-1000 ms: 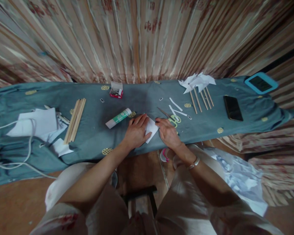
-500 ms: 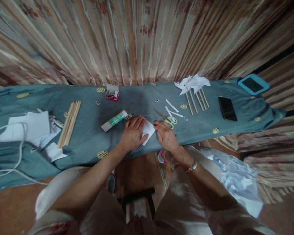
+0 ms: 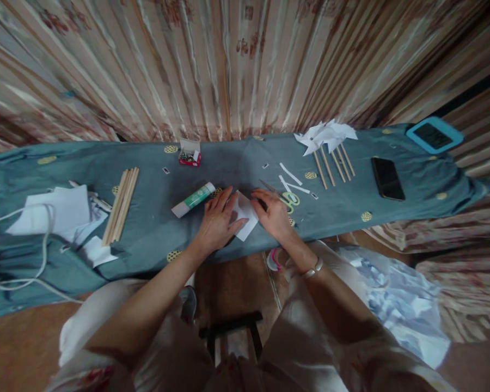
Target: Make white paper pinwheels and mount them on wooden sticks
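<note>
Head view, sole view supplied. The white sheet point(image 3: 245, 216) lies on the cloth-covered surface point(image 3: 155, 215), between the two hands and close to the near edge. The step in hand is judged to be positioning or creasing this sheet. For good work, the sheet should be kept flat, with edges and corners squared before pressure is applied; one hand should anchor while the other works outward along the edge, so that the paper neither skews nor wrinkles. The soft cloth beneath could let it slip, so even, moderate pressure is advised.

Grip, left hand point(image 3: 218, 222): spread, thumb apart from the fingers, laid over the sheet's left side; nothing pinched.

Grip, right hand point(image 3: 274, 213): fingers bent, fingertips at or beside the sheet's right edge. Whether thumb and finger pinch the paper cannot be determined.

Nearby items: green-handled scissors point(image 3: 286, 197) just beyond the right hand, paper strips point(image 3: 289, 174) next to them, and a green-and-white tube point(image 3: 194, 200) near the left hand, apart from the sheet.
</note>
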The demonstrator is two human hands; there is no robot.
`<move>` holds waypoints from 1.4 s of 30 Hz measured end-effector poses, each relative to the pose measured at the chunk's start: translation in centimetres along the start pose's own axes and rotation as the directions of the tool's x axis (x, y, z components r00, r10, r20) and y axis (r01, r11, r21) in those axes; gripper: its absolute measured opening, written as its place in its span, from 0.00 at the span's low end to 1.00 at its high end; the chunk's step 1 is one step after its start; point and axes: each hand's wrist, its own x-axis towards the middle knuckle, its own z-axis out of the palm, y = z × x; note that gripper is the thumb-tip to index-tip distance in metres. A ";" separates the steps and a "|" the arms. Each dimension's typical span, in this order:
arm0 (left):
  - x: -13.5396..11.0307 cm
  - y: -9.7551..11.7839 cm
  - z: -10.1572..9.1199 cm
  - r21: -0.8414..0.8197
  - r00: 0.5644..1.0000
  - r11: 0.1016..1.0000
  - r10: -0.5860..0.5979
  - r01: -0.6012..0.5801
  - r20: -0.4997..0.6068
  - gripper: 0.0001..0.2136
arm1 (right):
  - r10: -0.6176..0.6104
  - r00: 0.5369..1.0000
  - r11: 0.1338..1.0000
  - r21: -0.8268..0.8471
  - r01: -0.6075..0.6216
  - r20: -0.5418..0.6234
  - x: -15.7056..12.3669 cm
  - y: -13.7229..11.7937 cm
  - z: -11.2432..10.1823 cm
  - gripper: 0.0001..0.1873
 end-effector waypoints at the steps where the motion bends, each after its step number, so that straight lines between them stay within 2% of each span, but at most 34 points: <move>1: -0.3 -0.2 -0.2 -0.001 1.000 1.000 0.002 -0.002 -0.014 0.28 | 0.009 1.000 1.000 0.005 -0.009 0.003 0.4 0.0 0.3 0.12; 4: -1.5 -0.6 -0.7 -0.006 0.999 1.000 0.031 -0.031 -0.031 0.25 | 0.027 0.999 0.999 -0.026 -0.026 0.041 1.5 -0.3 0.9 0.14; 7: -2.7 -0.9 -1.0 0.003 0.999 0.999 0.052 -0.052 -0.015 0.24 | 0.034 0.995 0.995 -0.095 -0.025 0.090 2.2 -1.0 1.6 0.22; 9: -3.4 -1.0 -1.0 0.015 0.998 0.998 0.064 -0.064 -0.005 0.23 | 0.032 0.995 0.991 -0.134 -0.019 0.096 2.5 -1.5 2.0 0.27; 12: -4.2 -1.4 -0.8 0.026 0.997 0.997 0.076 -0.077 0.006 0.22 | 0.036 0.996 0.985 -0.173 -0.021 0.086 2.6 -2.0 2.7 0.29; 15: -4.7 -1.8 -0.7 0.029 0.996 0.996 0.085 -0.085 0.019 0.22 | 0.056 0.996 0.981 -0.191 -0.043 0.066 2.7 -2.0 3.1 0.26; 19: -5.3 -2.0 -0.8 0.035 0.994 0.994 0.104 -0.106 0.037 0.23 | 0.055 0.998 0.983 -0.176 -0.049 0.030 3.1 -1.4 3.5 0.17; 24: -5.9 -1.9 -0.9 0.043 0.993 0.993 0.106 -0.108 0.041 0.23 | 0.053 0.997 0.981 -0.190 -0.041 0.058 4.0 -0.5 3.6 0.09; 29: -5.7 -2.2 -1.6 0.041 0.993 0.992 0.118 -0.118 0.000 0.21 | 0.049 0.999 0.983 -0.178 -0.046 0.016 4.6 -0.1 3.6 0.04; 31: -5.3 -2.9 -2.4 0.039 0.993 0.995 0.094 -0.091 -0.067 0.20 | 0.049 0.999 0.987 -0.154 -0.050 -0.008 4.6 -0.1 3.4 0.06; 35: -4.6 -5.3 -4.6 0.061 0.966 0.996 -0.054 0.071 -0.254 0.22 | 0.057 0.998 0.992 -0.114 -0.059 -0.026 4.4 -0.1 2.7 0.12; 38: -4.6 -7.1 -5.5 0.103 0.957 0.978 -0.153 0.183 -0.245 0.23 | 0.058 0.998 0.993 -0.097 -0.061 -0.033 4.2 -0.1 2.2 0.13; 42: -4.7 -8.3 -5.5 0.097 0.965 0.966 -0.226 0.239 -0.132 0.18 | 0.022 0.999 0.997 -0.067 -0.024 -0.034 3.9 -0.2 1.7 0.13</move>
